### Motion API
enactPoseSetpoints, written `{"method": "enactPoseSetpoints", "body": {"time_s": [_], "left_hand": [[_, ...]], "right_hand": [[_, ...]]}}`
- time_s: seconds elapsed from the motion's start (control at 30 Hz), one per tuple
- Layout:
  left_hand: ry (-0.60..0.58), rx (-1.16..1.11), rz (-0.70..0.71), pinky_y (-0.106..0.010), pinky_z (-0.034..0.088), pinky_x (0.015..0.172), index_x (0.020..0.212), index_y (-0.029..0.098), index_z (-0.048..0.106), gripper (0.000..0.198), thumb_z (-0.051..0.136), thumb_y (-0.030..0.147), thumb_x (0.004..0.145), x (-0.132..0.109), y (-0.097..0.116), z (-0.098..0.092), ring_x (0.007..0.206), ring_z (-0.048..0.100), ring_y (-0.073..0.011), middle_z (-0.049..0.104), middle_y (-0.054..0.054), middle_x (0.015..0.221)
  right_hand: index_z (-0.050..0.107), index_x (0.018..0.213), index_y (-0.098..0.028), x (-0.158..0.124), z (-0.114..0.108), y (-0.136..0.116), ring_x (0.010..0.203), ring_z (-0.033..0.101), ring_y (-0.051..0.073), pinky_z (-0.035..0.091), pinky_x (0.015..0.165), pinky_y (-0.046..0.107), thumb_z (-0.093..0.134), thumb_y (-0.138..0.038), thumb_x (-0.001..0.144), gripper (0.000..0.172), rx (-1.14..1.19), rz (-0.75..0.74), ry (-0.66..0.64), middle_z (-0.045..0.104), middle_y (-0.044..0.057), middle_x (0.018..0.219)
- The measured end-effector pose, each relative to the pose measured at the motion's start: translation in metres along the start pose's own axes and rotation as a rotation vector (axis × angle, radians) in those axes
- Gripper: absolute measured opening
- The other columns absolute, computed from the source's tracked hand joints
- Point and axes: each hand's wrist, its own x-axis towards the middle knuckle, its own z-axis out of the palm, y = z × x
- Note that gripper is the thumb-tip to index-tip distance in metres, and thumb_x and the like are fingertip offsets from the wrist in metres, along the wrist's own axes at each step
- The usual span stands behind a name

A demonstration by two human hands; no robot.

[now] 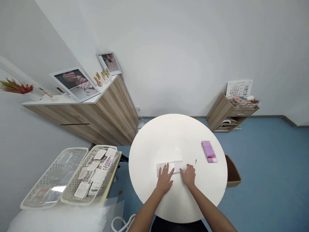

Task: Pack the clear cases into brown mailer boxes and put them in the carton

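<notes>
the left hand (164, 181) lies palm down, its grip released, fingers spread over a flat white strip (178, 166) on the round table (147, 145); the right hand (189, 176) curls at its right end, whether pinching i cannot tell. fingers hide part of the strip.

Clothing: black cloth (178, 225) is showing beyond the near edge of the table (142, 151)
Forearms (147, 209): both are showing bare
Left hand (164, 181), right hand (189, 176): both are showing bare
</notes>
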Motion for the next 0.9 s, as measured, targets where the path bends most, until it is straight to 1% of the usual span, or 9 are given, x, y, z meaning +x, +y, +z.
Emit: {"method": "enactPoseSetpoints", "body": {"time_s": [0.07, 0.17, 0.3, 0.47, 0.57, 0.67, 0.73, 0.8, 0.9], "left_hand": [[0.010, -0.010, -0.027, -0.063, 0.019, 0.110, 0.151, 0.034, 0.022, 0.076, 0.057, 0.035, 0.082, -0.002, 0.008, 0.005, 0.144, 0.018, -0.0388, 0.015, -0.010, 0.160], [0.033, -0.028, -0.047, -0.065, 0.017, 0.110, 0.151, 0.034, 0.019, 0.080, 0.058, 0.036, 0.081, -0.005, 0.018, 0.012, 0.144, 0.018, -0.0398, 0.012, -0.010, 0.161], [0.040, -0.054, -0.059, -0.066, 0.014, 0.110, 0.151, 0.033, 0.020, 0.082, 0.059, 0.033, 0.079, -0.012, 0.026, 0.016, 0.144, 0.017, -0.0412, 0.009, -0.010, 0.161], [0.006, -0.147, -0.081, -0.060, 0.018, 0.114, 0.151, 0.020, 0.024, 0.080, 0.051, 0.018, 0.076, -0.015, 0.023, 0.012, 0.145, 0.018, -0.0343, 0.018, -0.014, 0.159], [-0.004, -0.229, -0.081, -0.054, 0.023, 0.115, 0.152, 0.016, 0.016, 0.086, 0.043, 0.007, 0.071, -0.014, 0.013, 0.008, 0.144, 0.025, -0.0264, 0.026, -0.014, 0.157], [0.044, -0.297, -0.086, -0.052, 0.024, 0.115, 0.151, 0.018, 0.012, 0.088, 0.040, 0.004, 0.069, -0.018, 0.003, 0.007, 0.142, 0.031, -0.0229, 0.031, -0.012, 0.155], [0.176, -0.304, -0.227, -0.054, 0.025, 0.114, 0.148, 0.018, 0.019, 0.079, 0.041, 0.007, 0.073, -0.025, -0.001, 0.007, 0.141, 0.033, -0.0253, 0.037, -0.014, 0.151], [0.329, -0.303, -0.514, -0.057, 0.031, 0.109, 0.143, 0.016, 0.029, 0.065, 0.044, 0.016, 0.079, -0.033, -0.002, 0.009, 0.136, 0.038, -0.0305, 0.046, -0.018, 0.143], [0.324, -0.405, -0.909, -0.054, 0.044, 0.094, 0.127, 0.013, 0.045, 0.049, 0.050, 0.035, 0.084, -0.040, -0.003, 0.011, 0.120, 0.052, -0.0355, 0.058, -0.020, 0.123]], "right_hand": [[0.057, 0.119, -0.016, 0.003, 0.004, 0.006, 0.111, 0.055, 0.037, 0.046, 0.082, 0.046, 0.043, -0.042, 0.091, 0.041, -0.003, 0.069, -0.070, 0.057, 0.022, 0.118], [0.065, 0.101, -0.020, 0.006, 0.007, 0.008, 0.096, 0.061, 0.035, 0.048, 0.073, 0.045, 0.045, -0.035, 0.088, 0.028, -0.037, 0.032, -0.161, 0.062, 0.019, 0.102], [0.064, 0.089, -0.020, -0.001, 0.003, -0.003, 0.090, 0.062, 0.031, 0.048, 0.079, 0.044, 0.045, -0.023, 0.082, 0.020, 0.069, -0.031, -0.071, 0.064, 0.015, 0.096], [0.060, 0.097, -0.022, -0.025, 0.000, -0.018, 0.123, 0.048, 0.027, 0.040, 0.103, 0.047, 0.037, -0.011, 0.082, 0.030, 0.204, -0.442, 0.039, 0.062, 0.010, 0.116], [0.059, 0.111, -0.019, -0.036, 0.006, -0.019, 0.136, 0.036, 0.025, 0.033, 0.111, 0.049, 0.037, -0.005, 0.077, 0.043, 0.125, -0.642, -0.034, 0.053, 0.010, 0.136], [0.047, 0.135, -0.012, -0.040, 0.012, -0.015, 0.144, 0.022, 0.028, 0.027, 0.113, 0.053, 0.037, -0.003, 0.074, 0.063, -0.018, -0.701, -0.128, 0.033, 0.014, 0.154], [0.036, 0.145, -0.010, -0.041, 0.014, -0.012, 0.146, 0.015, 0.029, 0.022, 0.114, 0.056, 0.036, -0.002, 0.073, 0.072, -0.095, -0.709, -0.175, 0.025, 0.015, 0.157], [0.030, 0.149, -0.011, -0.039, 0.014, -0.011, 0.147, 0.013, 0.029, 0.018, 0.115, 0.059, 0.037, -0.002, 0.072, 0.078, -0.140, -0.716, -0.206, 0.021, 0.014, 0.158], [0.026, 0.150, -0.011, -0.038, 0.011, -0.010, 0.147, 0.010, 0.030, 0.016, 0.115, 0.059, 0.041, -0.004, 0.070, 0.082, -0.163, -0.723, -0.228, 0.017, 0.013, 0.159]]}}
